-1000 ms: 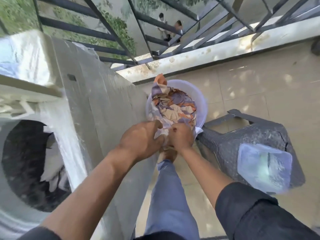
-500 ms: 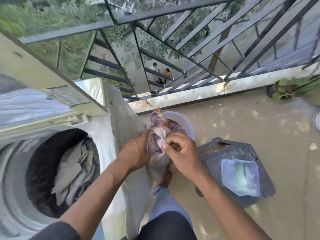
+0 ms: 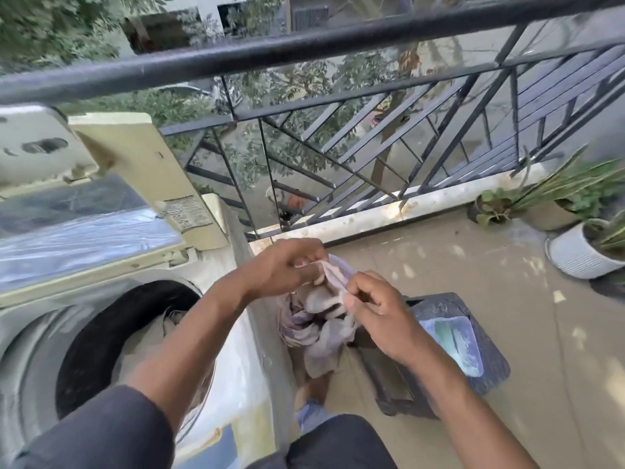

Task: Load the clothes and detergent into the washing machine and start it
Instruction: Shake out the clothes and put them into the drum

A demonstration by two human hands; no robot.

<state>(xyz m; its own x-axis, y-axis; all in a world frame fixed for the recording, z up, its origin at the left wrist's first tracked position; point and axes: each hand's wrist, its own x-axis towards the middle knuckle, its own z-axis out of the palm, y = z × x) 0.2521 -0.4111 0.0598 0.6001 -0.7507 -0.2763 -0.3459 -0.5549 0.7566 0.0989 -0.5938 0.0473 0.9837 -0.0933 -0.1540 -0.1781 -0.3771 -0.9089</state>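
A patterned cloth in pale purple and pink hangs between my hands, just right of the washing machine. My left hand pinches its top edge. My right hand grips the same edge a little lower and to the right. The machine's round drum opening is at lower left, with a pale garment lying inside. Its lid stands raised behind the drum. A clear plastic container rests on a dark stool to the right of my hands. The basin is hidden behind the cloth.
A black metal railing runs across the balcony's far edge above a low white curb. Potted plants stand at the far right on the tan tiled floor. My leg and bare foot are between the machine and the stool.
Both hands have lifted the cloth up out of the white basin, which has dropped out of sight. The view has tilted upward, bringing the railing top and the plants into sight.
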